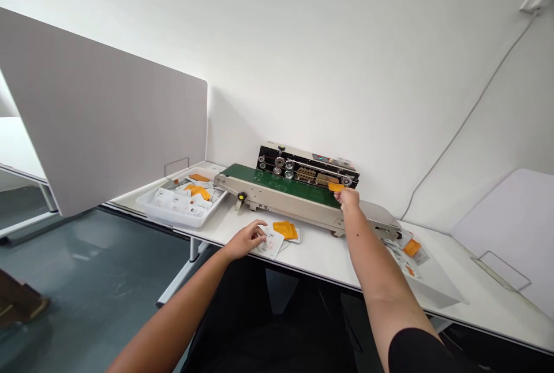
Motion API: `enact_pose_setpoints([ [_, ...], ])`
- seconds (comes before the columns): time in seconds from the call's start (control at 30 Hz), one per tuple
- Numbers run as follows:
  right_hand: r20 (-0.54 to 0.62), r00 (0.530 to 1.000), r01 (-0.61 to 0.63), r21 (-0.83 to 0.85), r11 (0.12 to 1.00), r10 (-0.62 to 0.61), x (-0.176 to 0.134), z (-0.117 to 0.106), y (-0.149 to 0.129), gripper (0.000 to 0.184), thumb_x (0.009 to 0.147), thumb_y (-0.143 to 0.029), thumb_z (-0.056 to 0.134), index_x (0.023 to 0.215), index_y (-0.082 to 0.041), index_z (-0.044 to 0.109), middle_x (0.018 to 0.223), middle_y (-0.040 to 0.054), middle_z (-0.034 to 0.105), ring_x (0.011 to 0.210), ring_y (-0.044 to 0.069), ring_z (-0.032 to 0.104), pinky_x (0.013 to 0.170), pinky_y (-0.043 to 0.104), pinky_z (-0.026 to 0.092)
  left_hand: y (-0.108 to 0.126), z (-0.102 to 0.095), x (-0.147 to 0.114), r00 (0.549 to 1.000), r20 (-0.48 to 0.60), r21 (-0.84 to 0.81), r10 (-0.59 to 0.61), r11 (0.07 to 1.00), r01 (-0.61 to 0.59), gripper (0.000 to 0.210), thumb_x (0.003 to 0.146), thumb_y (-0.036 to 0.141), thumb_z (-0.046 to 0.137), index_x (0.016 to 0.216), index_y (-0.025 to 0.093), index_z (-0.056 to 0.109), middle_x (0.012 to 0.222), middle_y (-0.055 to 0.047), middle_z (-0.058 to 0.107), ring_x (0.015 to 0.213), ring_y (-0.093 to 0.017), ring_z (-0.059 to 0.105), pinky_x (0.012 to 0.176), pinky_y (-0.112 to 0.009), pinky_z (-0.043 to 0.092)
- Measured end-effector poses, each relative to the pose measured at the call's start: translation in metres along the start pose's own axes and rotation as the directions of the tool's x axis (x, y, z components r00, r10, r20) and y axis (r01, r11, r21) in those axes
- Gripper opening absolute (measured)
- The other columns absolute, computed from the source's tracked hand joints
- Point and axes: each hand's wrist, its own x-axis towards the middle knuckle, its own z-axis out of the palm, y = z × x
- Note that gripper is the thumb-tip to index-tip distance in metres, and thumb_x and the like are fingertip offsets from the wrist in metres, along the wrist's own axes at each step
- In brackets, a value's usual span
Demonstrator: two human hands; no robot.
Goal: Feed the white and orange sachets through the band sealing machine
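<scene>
My right hand (347,197) is closed on the edge of a small orange packet (336,186), held at the right end of a band sealing machine (309,166), by its rollers. Below the rollers runs the green conveyor belt (298,186). On the table in front of the machine, my left hand (251,238) rests beside a white printed packet (272,242), its fingers bent and apart. The fingertips are at the packet's left edge; whether they touch it I cannot tell. Orange packets (284,229) lie partly over the white ones.
A white plastic tray (197,222) with white and orange packets stands left of the machine. Another tray (444,291) of packets sits at the right, near my forearm. Grey partitions (125,119) rise at both sides. A cable (467,116) runs down the wall.
</scene>
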Motion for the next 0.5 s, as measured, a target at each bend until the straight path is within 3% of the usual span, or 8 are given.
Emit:
enact_pose_setpoints([
  [0.1,-0.119,0.993,0.015,-0.046,0.999,-0.02,0.0,-0.001,0.0,0.03,0.077,-0.007,0.053,0.104,-0.008,0.065,0.06,0.0041,0.064,0.049,0.016,0.062,0.047,0.023,0.053,-0.002,0.0,0.0,1.0,-0.011,-0.006,0.005,1.0,-0.006,0.042,0.087,0.038,0.063,0.122,0.02,0.051,0.087,-0.001,0.067,0.078,-0.018,0.062,0.07,-0.027,0.045],
  [0.23,-0.306,0.947,0.073,-0.101,0.992,-0.101,0.009,-0.021,-0.005,0.042,0.073,-0.01,0.056,0.114,-0.012,0.064,0.077,0.0054,0.069,0.059,0.017,0.066,0.049,0.022,0.053,-0.004,0.001,0.001,1.0,-0.011,-0.015,0.011,1.0,-0.011,0.043,0.086,0.039,0.065,0.122,0.02,0.052,0.088,-0.001,0.067,0.073,-0.016,0.06,0.068,-0.026,0.045],
  [0.4,-0.316,0.942,0.072,-0.132,0.989,-0.111,0.021,-0.038,-0.007,0.03,0.07,-0.012,0.06,0.099,-0.011,0.068,0.073,0.0065,0.068,0.058,0.018,0.066,0.048,0.023,0.052,-0.006,-0.001,0.002,1.0,-0.009,-0.02,0.01,1.0,-0.01,0.042,0.086,0.039,0.065,0.121,0.02,0.053,0.089,-0.002,0.067,0.079,-0.018,0.063,0.07,-0.027,0.046],
  [0.5,-0.277,0.954,0.087,-0.109,0.99,-0.115,0.024,-0.046,-0.006,0.038,0.08,-0.015,0.054,0.118,-0.014,0.061,0.084,0.0067,0.069,0.058,0.015,0.065,0.046,0.02,0.051,-0.008,-0.003,0.002,1.0,-0.024,-0.039,0.01,0.999,-0.011,0.039,0.087,0.037,0.064,0.121,0.02,0.054,0.087,-0.002,0.068,0.078,-0.018,0.062,0.071,-0.027,0.046],
])
